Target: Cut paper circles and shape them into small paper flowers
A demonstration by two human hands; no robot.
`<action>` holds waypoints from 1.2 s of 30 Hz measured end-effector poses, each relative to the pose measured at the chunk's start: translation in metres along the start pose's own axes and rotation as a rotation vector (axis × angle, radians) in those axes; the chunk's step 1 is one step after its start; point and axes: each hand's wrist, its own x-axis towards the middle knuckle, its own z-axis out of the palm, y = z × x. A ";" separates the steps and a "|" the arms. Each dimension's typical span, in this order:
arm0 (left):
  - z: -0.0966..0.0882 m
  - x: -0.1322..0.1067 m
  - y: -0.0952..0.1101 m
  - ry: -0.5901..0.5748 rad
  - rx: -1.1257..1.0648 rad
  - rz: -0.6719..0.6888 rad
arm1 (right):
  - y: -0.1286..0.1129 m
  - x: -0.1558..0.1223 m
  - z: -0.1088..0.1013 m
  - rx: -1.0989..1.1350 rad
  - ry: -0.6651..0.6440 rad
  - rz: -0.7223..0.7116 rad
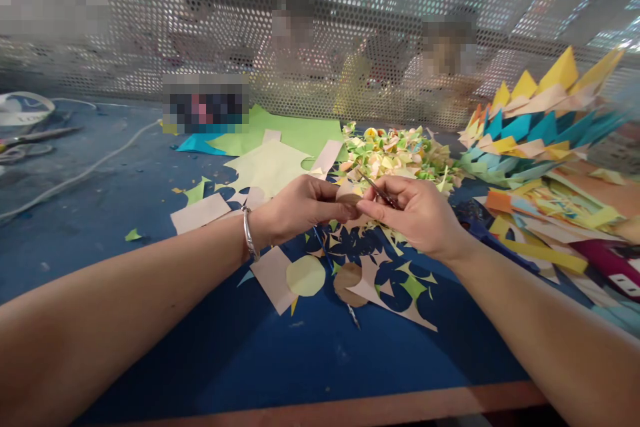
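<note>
Over a blue table [210, 340], both my hands meet at mid-frame. My left hand [300, 210], a silver bangle on its wrist, pinches a small beige paper piece [347, 194] between thumb and fingers. My right hand [415, 213] is closed on a thin metal tool [376, 189], perhaps tweezers, whose tip touches the paper piece. Under my hands lie cut paper scraps, a pale yellow paper circle [305, 275] and a brown paper circle [347, 277]. Just beyond my hands is a heap of small folded green and yellow paper bits [395, 153].
Green and yellow paper sheets [295, 133] lie at the back. A stack of folded coloured paper [530, 127] rises at the right. Scissors [30, 141], tape and a white cord [75, 177] lie at the left. A perforated metal screen [350, 27] has people sitting behind it.
</note>
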 end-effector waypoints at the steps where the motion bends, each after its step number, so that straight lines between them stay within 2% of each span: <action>1: 0.002 0.000 0.000 0.058 -0.042 -0.003 | 0.001 0.000 -0.001 0.005 0.019 -0.003; 4: 0.009 -0.001 -0.002 0.193 -0.130 0.011 | 0.001 0.001 -0.001 0.015 0.078 -0.018; 8: 0.017 -0.003 -0.002 0.257 -0.242 0.026 | -0.002 0.001 0.003 0.070 0.099 -0.020; 17: 0.014 -0.005 0.000 0.279 -0.273 0.042 | -0.004 -0.001 0.003 0.189 0.033 0.012; 25: 0.015 -0.005 0.000 0.301 -0.211 0.070 | -0.001 -0.001 0.000 0.144 -0.036 0.082; 31: 0.013 -0.004 -0.001 0.342 -0.208 0.092 | -0.002 -0.001 -0.002 0.156 -0.022 0.094; 36: 0.014 -0.005 -0.001 0.274 -0.227 0.083 | -0.001 -0.001 -0.002 0.113 -0.039 0.065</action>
